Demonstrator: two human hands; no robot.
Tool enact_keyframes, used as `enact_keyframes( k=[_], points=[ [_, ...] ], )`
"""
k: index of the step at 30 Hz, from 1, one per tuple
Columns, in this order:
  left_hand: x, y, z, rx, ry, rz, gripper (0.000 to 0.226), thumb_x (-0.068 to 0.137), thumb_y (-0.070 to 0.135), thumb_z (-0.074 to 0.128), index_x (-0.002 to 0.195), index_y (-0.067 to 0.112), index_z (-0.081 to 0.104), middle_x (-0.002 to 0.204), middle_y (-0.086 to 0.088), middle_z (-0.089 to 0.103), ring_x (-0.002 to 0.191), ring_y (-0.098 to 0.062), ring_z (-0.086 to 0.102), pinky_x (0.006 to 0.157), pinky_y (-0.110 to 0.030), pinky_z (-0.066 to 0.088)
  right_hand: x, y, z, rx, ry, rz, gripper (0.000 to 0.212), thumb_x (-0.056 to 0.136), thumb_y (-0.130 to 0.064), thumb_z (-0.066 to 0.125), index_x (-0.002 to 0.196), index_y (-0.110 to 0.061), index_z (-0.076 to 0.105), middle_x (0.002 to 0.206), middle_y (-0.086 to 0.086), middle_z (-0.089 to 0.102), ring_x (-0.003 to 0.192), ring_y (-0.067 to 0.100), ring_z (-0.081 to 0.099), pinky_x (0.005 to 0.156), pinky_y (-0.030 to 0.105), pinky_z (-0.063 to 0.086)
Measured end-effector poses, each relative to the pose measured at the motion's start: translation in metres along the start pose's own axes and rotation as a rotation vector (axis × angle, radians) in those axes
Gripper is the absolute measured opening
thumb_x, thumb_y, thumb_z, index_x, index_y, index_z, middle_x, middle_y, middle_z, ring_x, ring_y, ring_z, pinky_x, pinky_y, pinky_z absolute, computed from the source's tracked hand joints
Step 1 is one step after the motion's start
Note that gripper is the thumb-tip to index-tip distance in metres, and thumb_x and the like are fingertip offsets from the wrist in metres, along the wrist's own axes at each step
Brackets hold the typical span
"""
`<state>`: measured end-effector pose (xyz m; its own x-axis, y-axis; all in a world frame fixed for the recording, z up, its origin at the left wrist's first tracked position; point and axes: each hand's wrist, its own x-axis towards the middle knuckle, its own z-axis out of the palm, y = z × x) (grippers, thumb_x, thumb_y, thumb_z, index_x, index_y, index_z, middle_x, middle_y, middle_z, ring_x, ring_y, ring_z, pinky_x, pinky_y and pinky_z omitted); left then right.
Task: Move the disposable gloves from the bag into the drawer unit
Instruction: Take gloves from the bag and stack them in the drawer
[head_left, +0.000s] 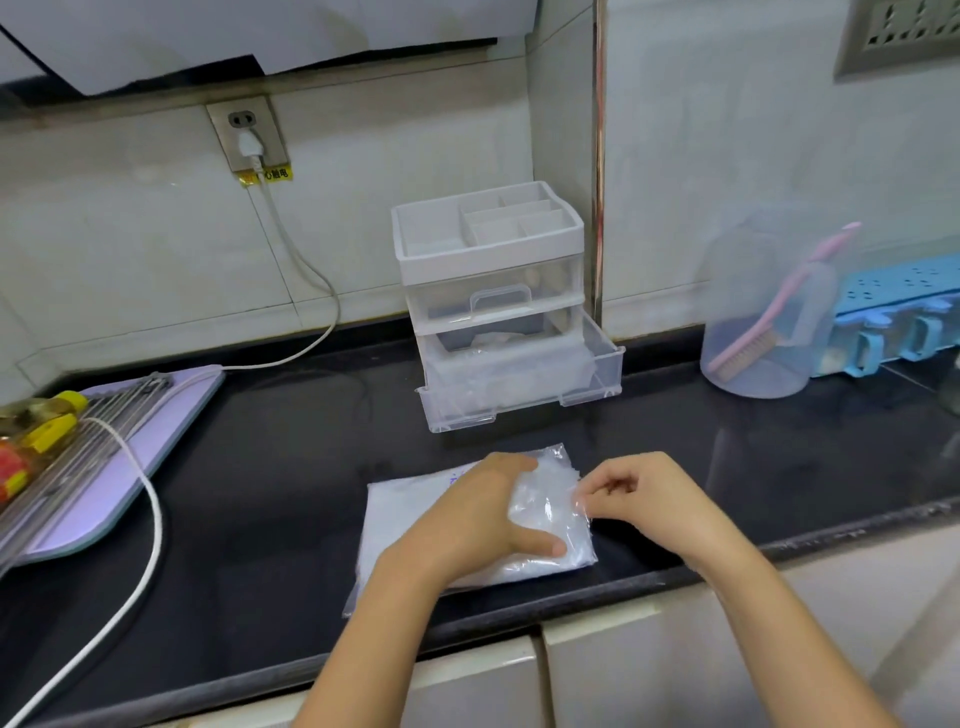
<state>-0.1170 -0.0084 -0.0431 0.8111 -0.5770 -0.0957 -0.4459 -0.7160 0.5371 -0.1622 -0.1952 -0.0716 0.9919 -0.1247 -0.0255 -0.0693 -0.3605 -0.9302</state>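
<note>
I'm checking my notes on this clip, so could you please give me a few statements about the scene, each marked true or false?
1. The lower drawer of the drawer unit is pulled open. True.
2. The left hand rests on the bag while the right hand pinches its edge. True.
3. The bag lies inside the drawer. False: it lies on the countertop, in front of the unit.
4. The pink brush lies flat on the countertop. False: the brush stands in the clear jug.
5. The upper drawer is pulled open too. False: the upper drawer is closed.
</note>
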Motion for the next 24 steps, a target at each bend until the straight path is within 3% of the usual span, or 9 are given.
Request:
enact_keyframes(
  k=[4,7,10,15,20,24],
  points=[
    [-0.002,-0.004,0.006,-0.037,0.035,0.017,0.087,0.072,0.044,0.079,0.144,0.033,0.031,0.146,0.018,0.034,0.129,-0.001,0.037,0.093,-0.013,0.027,-0.013,-0.001,0.007,0.067,-0.02,-0.025,0.007,0.08,-0.015,0.074,0.078,-0.019,0.078,0.078,-0.003,0.074,0.074,0.007,0.065,0.07,0.013,0.05],
    [-0.003,-0.006,0.008,-0.064,0.047,0.022,0.087,0.071,0.044,0.079,0.143,0.034,0.031,0.145,0.019,0.035,0.128,-0.001,0.037,0.093,-0.014,0.028,-0.015,-0.004,0.005,0.044,-0.063,0.027,0.009,0.084,-0.026,0.07,0.084,-0.023,0.078,0.073,-0.009,0.071,0.06,-0.002,0.055,0.06,0.011,0.043],
    [-0.002,-0.007,0.01,-0.066,0.051,0.023,0.088,0.07,0.044,0.079,0.143,0.033,0.032,0.142,0.019,0.036,0.128,-0.003,0.038,0.093,-0.016,0.03,-0.011,-0.007,0.009,-0.033,-0.102,0.06,0.016,0.082,-0.037,0.071,0.09,-0.023,0.075,0.067,-0.008,0.067,0.057,0.001,0.05,0.06,0.017,0.041],
    [-0.001,-0.004,0.012,-0.034,0.038,0.043,0.087,0.07,0.039,0.079,0.143,0.032,0.033,0.144,0.016,0.036,0.127,-0.004,0.039,0.091,-0.016,0.03,0.001,-0.008,0.022,-0.091,0.079,0.092,0.021,0.075,-0.025,0.08,0.071,-0.008,0.069,0.042,-0.011,0.049,0.05,0.008,0.046,0.059,0.025,0.046],
    [-0.003,-0.005,0.013,-0.004,0.02,0.032,0.091,0.073,0.039,0.079,0.147,0.029,0.027,0.15,0.014,0.028,0.134,-0.006,0.033,0.094,-0.014,0.026,0.0,-0.002,0.025,-0.034,0.221,0.059,0.016,0.074,-0.023,0.081,0.067,-0.01,0.073,0.057,0.002,0.063,0.053,0.009,0.055,0.061,0.023,0.049],
    [-0.002,-0.004,0.012,0.012,0.015,0.031,0.092,0.073,0.039,0.079,0.148,0.028,0.026,0.152,0.013,0.026,0.135,-0.006,0.031,0.096,-0.014,0.024,-0.006,0.001,0.02,-0.007,0.267,0.007,0.01,0.079,-0.019,0.076,0.069,-0.019,0.075,0.064,-0.003,0.07,0.061,0.007,0.063,0.065,0.021,0.052]
  ],
)
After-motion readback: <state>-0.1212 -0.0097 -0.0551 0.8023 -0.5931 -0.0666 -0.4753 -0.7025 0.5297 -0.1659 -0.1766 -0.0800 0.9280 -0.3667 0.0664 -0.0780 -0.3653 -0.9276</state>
